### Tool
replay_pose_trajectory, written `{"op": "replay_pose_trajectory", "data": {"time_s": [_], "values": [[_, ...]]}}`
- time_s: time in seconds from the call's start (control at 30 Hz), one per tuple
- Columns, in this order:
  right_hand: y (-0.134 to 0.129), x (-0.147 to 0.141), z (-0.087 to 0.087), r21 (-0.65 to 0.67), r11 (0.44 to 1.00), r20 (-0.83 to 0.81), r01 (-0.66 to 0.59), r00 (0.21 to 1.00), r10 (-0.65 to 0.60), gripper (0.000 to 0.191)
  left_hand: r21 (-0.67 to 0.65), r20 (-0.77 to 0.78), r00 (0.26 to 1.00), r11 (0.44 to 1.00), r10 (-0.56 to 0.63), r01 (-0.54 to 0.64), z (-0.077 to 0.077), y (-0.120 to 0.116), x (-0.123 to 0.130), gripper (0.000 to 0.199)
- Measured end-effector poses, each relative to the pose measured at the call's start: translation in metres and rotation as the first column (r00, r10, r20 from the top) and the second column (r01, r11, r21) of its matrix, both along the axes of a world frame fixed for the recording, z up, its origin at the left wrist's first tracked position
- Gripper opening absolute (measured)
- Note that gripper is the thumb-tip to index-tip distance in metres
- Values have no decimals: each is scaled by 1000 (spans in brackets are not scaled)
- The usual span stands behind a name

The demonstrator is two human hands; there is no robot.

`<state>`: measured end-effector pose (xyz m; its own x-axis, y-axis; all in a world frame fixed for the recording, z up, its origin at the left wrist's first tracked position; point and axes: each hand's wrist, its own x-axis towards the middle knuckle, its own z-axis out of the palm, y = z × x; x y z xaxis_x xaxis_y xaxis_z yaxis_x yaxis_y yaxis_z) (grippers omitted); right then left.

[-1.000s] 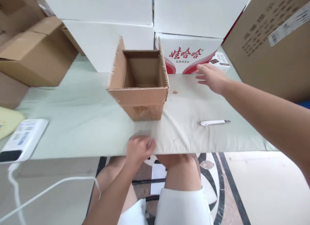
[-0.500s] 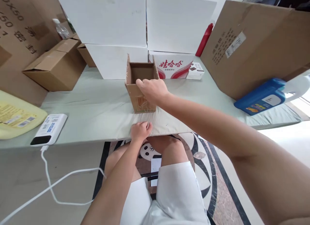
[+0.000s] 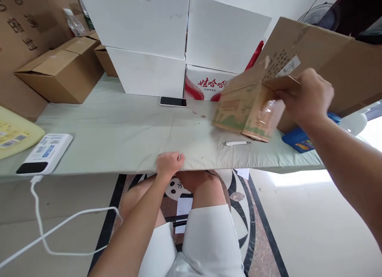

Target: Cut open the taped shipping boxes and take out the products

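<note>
My right hand [image 3: 313,96] is closed on a flap of an open cardboard box [image 3: 237,106], at the right of the table. The box is tilted and a little blurred, with green print low on its sides and shiny clear tape on one face. Whether its lower edge touches the table, I cannot tell. A slim white utility knife [image 3: 237,143] lies just below it. My left hand [image 3: 170,164] rests as a fist on the table's front edge, with nothing visible in it.
A phone [image 3: 173,102] lies near white boxes [image 3: 146,72] at the back. On the left are a power bank [image 3: 46,153] with a white cable, a yellow jug [image 3: 18,133] and a brown carton [image 3: 59,70]. A blue bottle [image 3: 298,139] and large carton [image 3: 337,66] stand right.
My right hand has carried the cardboard box from the table's middle to the right and tilted it. The phone and utility knife have come into sight. My left fist stays at the edge.
</note>
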<state>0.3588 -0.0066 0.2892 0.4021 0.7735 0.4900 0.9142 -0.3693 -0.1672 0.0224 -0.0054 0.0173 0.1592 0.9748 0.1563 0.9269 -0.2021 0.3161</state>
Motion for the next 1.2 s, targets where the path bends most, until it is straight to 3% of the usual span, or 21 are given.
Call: {"op": "replay_pose_trajectory", "data": {"time_s": [0.1, 0.23, 0.37, 0.5, 0.67, 0.77, 0.9, 1.03, 1.1, 1.2], "values": [[-15, 33, -16, 18, 992, 38, 126, 991, -127, 20, 3, 13, 1000, 1000, -3, 3, 0, 0, -1, 45], [-13, 59, -51, -30, 995, 154, 95, 984, -90, 15, 7, 5, 1000, 1000, -15, 15, 1, 0, -3, 46], [12, 68, -82, -207, 972, 359, 107, 933, -26, 17, 8, -20, 1000, 1000, -14, 14, 1, 1, -3, 46], [50, 66, -101, -311, 937, 382, 158, 924, -28, 27, 40, -64, 998, 999, 1, 2, -2, 1, -2, 45], [105, 74, -107, -156, 955, 273, 254, 940, -205, 45, 279, -98, 992, 955, -76, 101, -7, 1, -7, 44], [132, 89, -110, -127, 979, 217, 157, 968, -127, 48, 409, -92, 986, 898, -139, 165, -5, 2, -10, 45], [165, 115, -121, -67, 995, 210, 72, 976, -56, 55, 453, -63, 976, 866, -207, 213, -2, 4, -13, 47], [208, 146, -124, -52, 993, 256, 106, 963, -90, 81, 466, -11, 961, 849, -277, 250, -2, 6, -15, 46], [230, 157, -119, -77, 995, 245, 66, 968, -45, 95, 467, 1, 952, 842, -306, 270, -1, 7, -15, 46], [247, 154, -113, -99, 993, 174, -69, 981, 85, 85, 476, 0, 956, 841, -293, 257, 2, 8, -14, 46]]}}
